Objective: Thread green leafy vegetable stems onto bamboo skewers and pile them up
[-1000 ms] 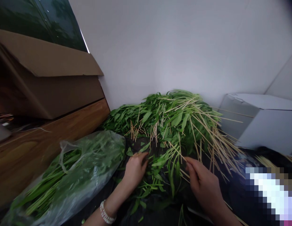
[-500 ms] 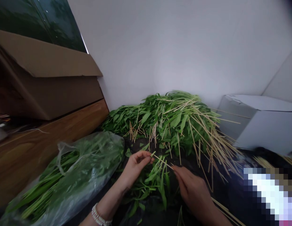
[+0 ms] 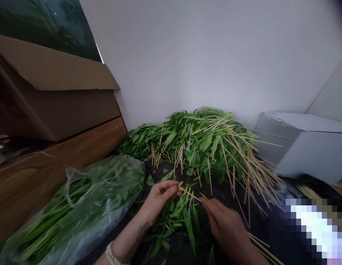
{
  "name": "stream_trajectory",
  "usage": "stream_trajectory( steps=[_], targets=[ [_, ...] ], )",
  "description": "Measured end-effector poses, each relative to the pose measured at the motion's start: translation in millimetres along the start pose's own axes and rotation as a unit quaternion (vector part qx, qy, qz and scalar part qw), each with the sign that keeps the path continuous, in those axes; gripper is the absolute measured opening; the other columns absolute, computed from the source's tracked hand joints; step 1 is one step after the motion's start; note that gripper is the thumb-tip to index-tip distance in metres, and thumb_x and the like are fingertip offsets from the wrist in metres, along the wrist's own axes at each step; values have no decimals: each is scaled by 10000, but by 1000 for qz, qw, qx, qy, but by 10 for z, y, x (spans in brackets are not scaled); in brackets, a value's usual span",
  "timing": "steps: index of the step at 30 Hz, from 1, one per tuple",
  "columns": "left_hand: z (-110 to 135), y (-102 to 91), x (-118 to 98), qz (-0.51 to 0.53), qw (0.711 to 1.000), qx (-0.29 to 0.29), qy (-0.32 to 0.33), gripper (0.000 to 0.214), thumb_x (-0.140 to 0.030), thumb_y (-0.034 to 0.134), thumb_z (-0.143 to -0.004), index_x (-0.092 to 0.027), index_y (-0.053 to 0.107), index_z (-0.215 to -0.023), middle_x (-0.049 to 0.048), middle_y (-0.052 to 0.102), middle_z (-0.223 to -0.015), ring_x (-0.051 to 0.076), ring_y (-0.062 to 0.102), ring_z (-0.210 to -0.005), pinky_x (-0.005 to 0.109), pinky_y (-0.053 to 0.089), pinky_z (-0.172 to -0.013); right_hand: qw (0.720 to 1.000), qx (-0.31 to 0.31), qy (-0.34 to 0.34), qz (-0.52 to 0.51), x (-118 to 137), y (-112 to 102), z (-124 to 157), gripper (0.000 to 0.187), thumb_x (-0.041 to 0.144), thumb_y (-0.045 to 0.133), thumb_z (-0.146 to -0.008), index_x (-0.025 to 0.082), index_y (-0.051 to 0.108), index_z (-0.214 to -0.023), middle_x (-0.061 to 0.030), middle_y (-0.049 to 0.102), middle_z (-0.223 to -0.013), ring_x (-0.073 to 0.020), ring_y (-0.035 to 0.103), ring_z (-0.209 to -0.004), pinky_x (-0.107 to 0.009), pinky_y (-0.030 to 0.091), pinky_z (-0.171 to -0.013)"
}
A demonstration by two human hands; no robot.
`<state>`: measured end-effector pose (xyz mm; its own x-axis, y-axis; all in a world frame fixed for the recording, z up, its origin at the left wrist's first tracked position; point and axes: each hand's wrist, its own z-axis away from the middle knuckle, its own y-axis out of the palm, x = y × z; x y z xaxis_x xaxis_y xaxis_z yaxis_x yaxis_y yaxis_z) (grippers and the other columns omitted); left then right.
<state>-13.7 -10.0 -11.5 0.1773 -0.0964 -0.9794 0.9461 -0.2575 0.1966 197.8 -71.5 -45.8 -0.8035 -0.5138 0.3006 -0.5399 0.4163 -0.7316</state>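
Note:
In the head view my right hand (image 3: pixel 224 221) is closed around a thin bamboo skewer (image 3: pixel 193 196), which points up and to the left. Several leafy green stems (image 3: pixel 190 217) hang from the skewer, their leaves drooping down. My left hand (image 3: pixel 162 197), with a beaded bracelet at the wrist, pinches a green stem (image 3: pixel 180 184) at the skewer's far end. The skewer's tip is hidden at those fingers. A second skewer end shows just above my right fingertips. Loose leaves (image 3: pixel 168 230) lie on the dark surface below the hands.
A heap of skewered greens (image 3: pixel 198 140) lies against the white wall, with many bare skewers (image 3: pixel 256 171) sticking out rightward. A clear plastic bag (image 3: pixel 104 198) of long greens is at left. A cardboard box (image 3: pixel 77 106) stands behind it, and a white box (image 3: pixel 314 147) at right.
Both hands have shifted slightly down, the left one a little rightward and the right one slightly leftward. The skewer and its hanging stems remain between them.

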Motion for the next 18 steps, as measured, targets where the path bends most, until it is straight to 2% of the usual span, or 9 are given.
stream_trajectory(
  steps=[6, 10, 18],
  targets=[
    [-30, -34, 12, 36, 998, -50, -4, 297, -311, 823, -649, -137, 730, -870, 61, 744, -799, 144, 661, -716, 272, 497, -771, 1000, -4, -8, -3, -11, -8, 7, 351, 72, 340, -905, 168, 583, -1139, -43, 675, -836, -148, 686, -700, -250, 542, -654],
    [-39, -50, 34, 48, 998, -43, -13, 345, -294, 831, -643, -140, 737, -937, 65, 752, -830, 137, 661, -739, 264, 495, -798, 1000, -18, -9, -3, -9, -13, 6, 341, 76, 348, -904, 161, 595, -1123, -54, 685, -857, -146, 688, -708, -243, 546, -673],
    [-25, -19, 35, 48, 998, -47, -7, 273, -292, 825, -648, -140, 743, -859, 50, 746, -773, 137, 656, -712, 266, 494, -776, 1000, -2, 3, -7, 9, -21, 8, 347, 78, 349, -904, 179, 602, -1119, -57, 688, -882, -150, 692, -758, -244, 550, -705]
  ],
)
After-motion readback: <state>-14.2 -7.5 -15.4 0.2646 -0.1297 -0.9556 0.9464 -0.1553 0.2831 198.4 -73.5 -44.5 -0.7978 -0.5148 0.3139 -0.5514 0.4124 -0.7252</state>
